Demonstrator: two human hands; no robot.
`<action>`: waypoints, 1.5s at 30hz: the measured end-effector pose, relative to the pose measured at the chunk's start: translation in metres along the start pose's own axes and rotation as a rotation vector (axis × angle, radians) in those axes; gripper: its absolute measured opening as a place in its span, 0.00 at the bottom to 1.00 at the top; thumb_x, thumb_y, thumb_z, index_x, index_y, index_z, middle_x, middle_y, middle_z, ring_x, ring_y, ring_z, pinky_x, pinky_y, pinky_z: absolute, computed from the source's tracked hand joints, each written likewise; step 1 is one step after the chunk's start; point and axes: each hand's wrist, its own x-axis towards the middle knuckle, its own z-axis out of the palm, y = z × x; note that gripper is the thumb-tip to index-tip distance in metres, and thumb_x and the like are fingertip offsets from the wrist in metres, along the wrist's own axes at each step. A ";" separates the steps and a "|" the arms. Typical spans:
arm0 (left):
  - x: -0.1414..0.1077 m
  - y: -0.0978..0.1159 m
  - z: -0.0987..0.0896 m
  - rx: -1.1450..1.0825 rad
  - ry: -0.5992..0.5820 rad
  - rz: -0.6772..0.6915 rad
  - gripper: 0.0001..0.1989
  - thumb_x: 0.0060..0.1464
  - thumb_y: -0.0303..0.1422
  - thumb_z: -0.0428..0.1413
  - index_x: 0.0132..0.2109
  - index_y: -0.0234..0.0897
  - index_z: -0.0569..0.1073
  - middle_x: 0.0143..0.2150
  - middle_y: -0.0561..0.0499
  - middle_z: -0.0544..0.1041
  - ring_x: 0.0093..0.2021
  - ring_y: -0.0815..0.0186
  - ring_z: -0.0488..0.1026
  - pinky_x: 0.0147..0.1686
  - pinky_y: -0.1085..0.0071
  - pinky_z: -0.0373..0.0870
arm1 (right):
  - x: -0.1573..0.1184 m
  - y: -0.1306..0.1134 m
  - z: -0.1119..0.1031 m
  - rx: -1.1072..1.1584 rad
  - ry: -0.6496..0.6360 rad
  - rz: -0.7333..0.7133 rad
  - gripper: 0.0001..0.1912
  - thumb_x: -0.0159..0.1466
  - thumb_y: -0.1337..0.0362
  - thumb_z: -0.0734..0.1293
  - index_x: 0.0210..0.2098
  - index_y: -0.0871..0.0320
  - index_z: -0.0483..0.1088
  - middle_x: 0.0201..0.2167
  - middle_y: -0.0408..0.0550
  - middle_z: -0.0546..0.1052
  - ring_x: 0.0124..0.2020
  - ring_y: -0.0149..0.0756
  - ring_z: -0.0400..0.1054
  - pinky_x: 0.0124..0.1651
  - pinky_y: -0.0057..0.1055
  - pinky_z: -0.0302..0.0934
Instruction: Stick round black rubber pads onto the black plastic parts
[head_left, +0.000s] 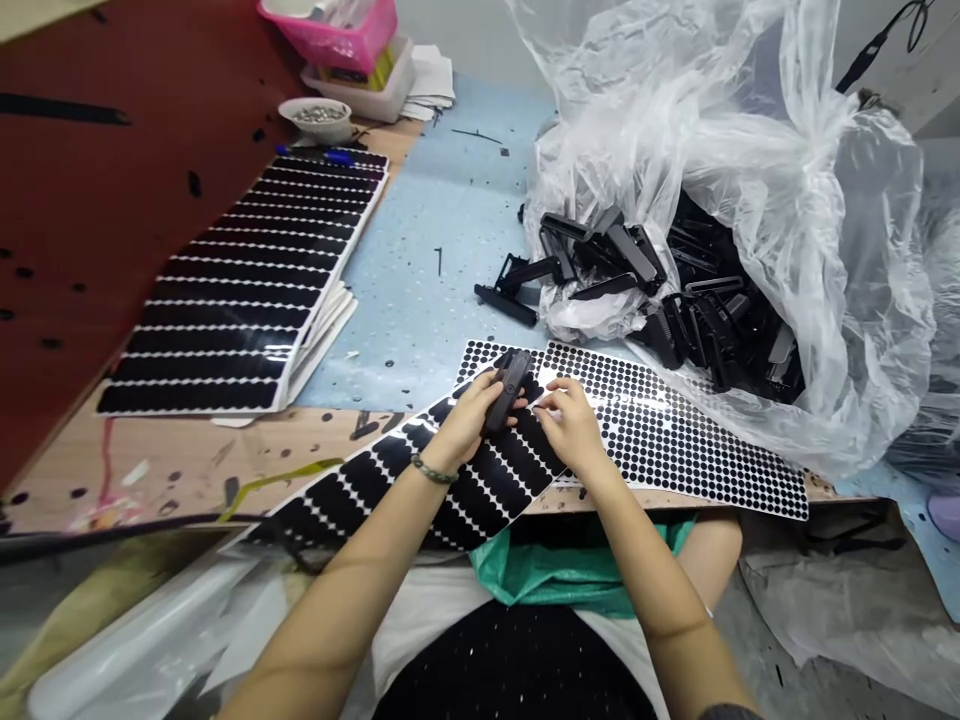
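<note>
black plastic bar (pixel 510 388) clenched in left hand (pixel 466 422), long axis forward; right hand (pixel 574 428) open

A long black plastic part (pixel 511 388) sits tilted in the left hand (pixel 466 422), just above two overlapping backing sheets. One sheet of small round black stickers (pixel 675 430) lies in dense, glossy rows. A sheet of larger black scalloped-edge stickers (pixel 480 475) slants across it, running beneath the hand.

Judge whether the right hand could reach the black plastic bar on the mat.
Probably yes: the right hand rests on the dotted sheet, with nothing between it and the black plastic bar.
</note>
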 end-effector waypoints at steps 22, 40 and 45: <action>-0.057 -0.002 0.013 0.129 -0.325 0.062 0.22 0.50 0.40 0.58 0.51 0.34 0.72 0.38 0.47 0.78 0.34 0.60 0.78 0.21 0.75 0.71 | -0.026 -0.039 -0.041 0.301 0.127 0.018 0.07 0.55 0.60 0.71 0.24 0.55 0.72 0.40 0.47 0.70 0.34 0.32 0.65 0.33 0.32 0.65; -0.075 -0.017 0.024 0.149 -0.211 0.144 0.20 0.44 0.38 0.64 0.45 0.37 0.72 0.38 0.50 0.76 0.30 0.65 0.76 0.25 0.72 0.75 | -0.042 -0.053 -0.031 0.514 0.112 0.288 0.19 0.52 0.56 0.73 0.43 0.52 0.74 0.35 0.44 0.77 0.35 0.37 0.72 0.40 0.38 0.73; -0.077 -0.020 0.023 0.096 -0.224 0.098 0.23 0.44 0.39 0.64 0.47 0.37 0.69 0.39 0.48 0.77 0.33 0.62 0.78 0.24 0.73 0.75 | -0.040 -0.043 -0.040 0.504 0.074 0.247 0.18 0.58 0.50 0.68 0.43 0.51 0.75 0.40 0.45 0.79 0.37 0.37 0.73 0.40 0.38 0.71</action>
